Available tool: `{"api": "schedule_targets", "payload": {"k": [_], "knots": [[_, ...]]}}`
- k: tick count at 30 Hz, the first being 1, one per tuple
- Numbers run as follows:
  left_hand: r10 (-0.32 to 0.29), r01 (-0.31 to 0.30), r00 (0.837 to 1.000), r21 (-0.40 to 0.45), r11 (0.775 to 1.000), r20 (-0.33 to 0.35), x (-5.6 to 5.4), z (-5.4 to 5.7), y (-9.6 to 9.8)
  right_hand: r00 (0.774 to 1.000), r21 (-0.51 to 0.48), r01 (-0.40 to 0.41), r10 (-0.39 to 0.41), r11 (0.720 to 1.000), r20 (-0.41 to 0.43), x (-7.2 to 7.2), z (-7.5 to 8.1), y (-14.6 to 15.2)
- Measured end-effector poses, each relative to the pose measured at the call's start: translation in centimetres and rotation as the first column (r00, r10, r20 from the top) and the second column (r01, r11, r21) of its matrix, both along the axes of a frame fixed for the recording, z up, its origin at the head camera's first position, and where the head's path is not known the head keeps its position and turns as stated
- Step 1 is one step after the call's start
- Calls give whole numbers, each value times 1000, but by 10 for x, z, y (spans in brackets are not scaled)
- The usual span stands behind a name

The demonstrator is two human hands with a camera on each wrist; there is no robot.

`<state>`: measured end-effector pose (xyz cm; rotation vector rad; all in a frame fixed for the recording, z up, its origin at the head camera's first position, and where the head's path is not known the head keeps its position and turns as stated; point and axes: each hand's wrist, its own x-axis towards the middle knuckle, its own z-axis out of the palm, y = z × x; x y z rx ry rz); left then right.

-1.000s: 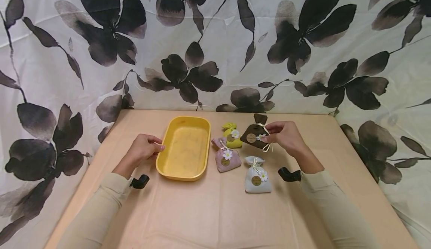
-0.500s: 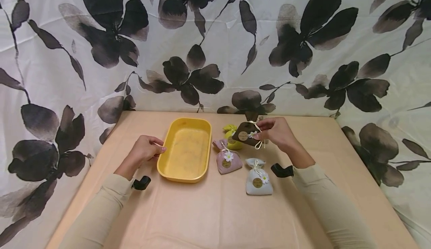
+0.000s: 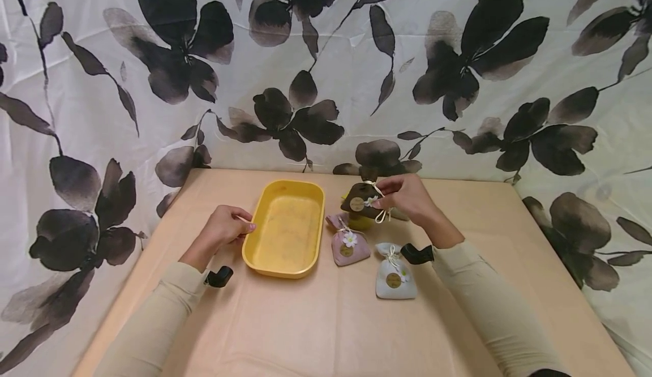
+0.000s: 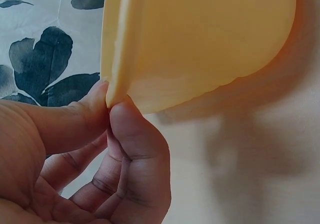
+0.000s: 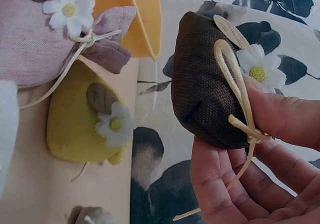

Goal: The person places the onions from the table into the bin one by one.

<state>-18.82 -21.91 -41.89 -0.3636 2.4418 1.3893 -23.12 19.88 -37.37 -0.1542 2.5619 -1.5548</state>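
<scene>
My left hand pinches the left rim of a yellow plastic tray between thumb and index finger; the left wrist view shows this grip on the tray rim up close. In my right hand is a dark brown drawstring pouch with a cream cord, a round tag and a white flower. The thumb and fingers grip the brown pouch near its tied neck, off the table. Beneath it, a yellow-green pouch is mostly hidden in the head view.
A pink pouch lies just right of the tray, and a white pouch lies nearer to me. A greyish-brown item is partly cut off in the right wrist view. Floral cloth hangs behind the table.
My right hand has carried the brown pouch left, over the yellow-green pouch towards the tray. The left hand keeps its hold on the tray rim. The head view has shifted slightly.
</scene>
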Motion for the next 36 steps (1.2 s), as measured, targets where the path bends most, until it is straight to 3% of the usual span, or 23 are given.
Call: {"api": "schedule_targets", "payload": {"k": [6, 18, 27, 36], "knots": [[-2, 2, 1000, -6, 1000, -2, 2, 1, -2, 1000, -40, -28, 28, 999, 1, -3, 1, -13], [4, -5, 1000, -7, 1000, -11, 3, 0, -2, 998, 8, -63, 63, 998, -16, -8, 5, -39], [-5, 5, 1000, 3, 1000, -20, 5, -1, -4, 998, -15, -62, 62, 998, 6, -11, 5, -62], [5, -5, 1000, 17, 1000, -14, 3, -2, -5, 996, -6, -85, 85, 996, -25, -15, 6, -85]]}}
